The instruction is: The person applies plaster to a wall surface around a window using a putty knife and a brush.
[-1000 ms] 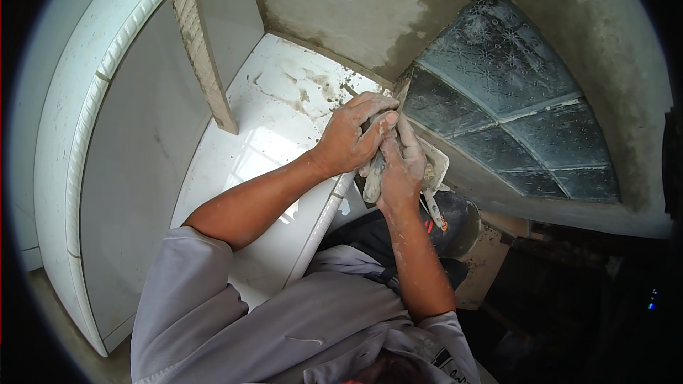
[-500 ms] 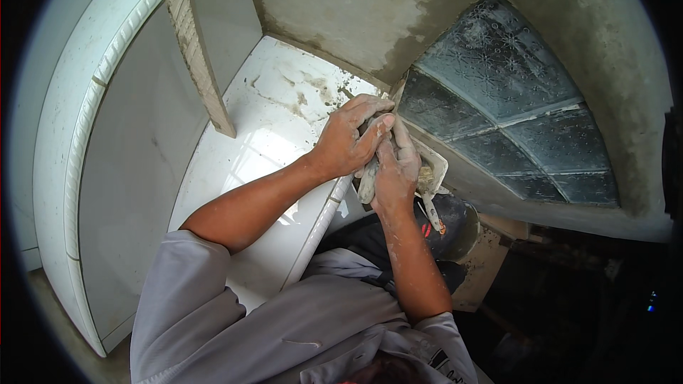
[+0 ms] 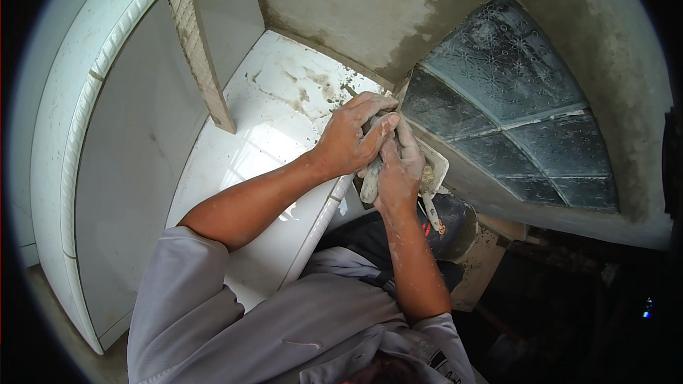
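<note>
My left hand (image 3: 350, 136) and my right hand (image 3: 400, 174), both coated with grey mortar, press together at the edge of the white tiled surface (image 3: 292, 92), close to the wall corner. The left fingers curl over, with the thumb against the right hand. My right fingers are closed round a mortar-smeared, handle-like piece (image 3: 369, 186), whose rounded end sticks out below them. A narrow, light strip (image 3: 403, 91) rises just beyond the fingertips; whether it is part of the held piece I cannot tell. What lies between the palms is hidden.
Beside my right hand are a white tray (image 3: 442, 163) with mortar and a smeared tool handle (image 3: 432, 215). A bucket (image 3: 466, 235) stands below. A wooden batten (image 3: 196, 50) leans at the upper left. Patterned glass blocks (image 3: 498, 64) sit in the plastered wall.
My hands keep nearly the same grip and place. The whole view has shifted slightly.
</note>
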`<state>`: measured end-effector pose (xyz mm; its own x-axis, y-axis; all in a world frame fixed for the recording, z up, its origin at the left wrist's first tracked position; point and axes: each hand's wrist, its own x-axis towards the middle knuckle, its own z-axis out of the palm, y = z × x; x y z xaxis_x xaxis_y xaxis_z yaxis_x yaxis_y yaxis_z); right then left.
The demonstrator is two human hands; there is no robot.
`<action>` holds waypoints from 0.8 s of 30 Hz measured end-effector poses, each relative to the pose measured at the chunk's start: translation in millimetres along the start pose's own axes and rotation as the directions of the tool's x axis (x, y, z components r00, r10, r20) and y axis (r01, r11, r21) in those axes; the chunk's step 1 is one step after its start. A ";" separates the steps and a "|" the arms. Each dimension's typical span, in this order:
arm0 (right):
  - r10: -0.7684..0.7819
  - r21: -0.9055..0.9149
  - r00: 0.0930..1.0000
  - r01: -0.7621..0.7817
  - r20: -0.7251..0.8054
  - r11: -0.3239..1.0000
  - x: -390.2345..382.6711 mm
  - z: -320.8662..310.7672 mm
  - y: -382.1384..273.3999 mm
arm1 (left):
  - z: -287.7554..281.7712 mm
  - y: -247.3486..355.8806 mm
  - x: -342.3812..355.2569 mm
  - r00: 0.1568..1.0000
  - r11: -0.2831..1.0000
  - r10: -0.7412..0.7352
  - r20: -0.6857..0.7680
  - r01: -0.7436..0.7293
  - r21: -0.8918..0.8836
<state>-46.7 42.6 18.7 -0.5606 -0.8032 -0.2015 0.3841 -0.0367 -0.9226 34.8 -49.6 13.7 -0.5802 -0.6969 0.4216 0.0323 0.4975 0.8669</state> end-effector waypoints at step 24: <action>-0.132 -0.244 0.991 0.127 -0.005 0.961 -6.8 -6.0 -7.8 | 0.7 3.5 -2.0 0.993 0.995 0.101 0.053 -0.102 0.017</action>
<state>-50.3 52.0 25.3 -0.6099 -0.7885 -0.0793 0.1190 0.0078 -0.9929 35.5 -46.1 15.7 -0.6159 -0.6148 0.4927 0.0773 0.5752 0.8144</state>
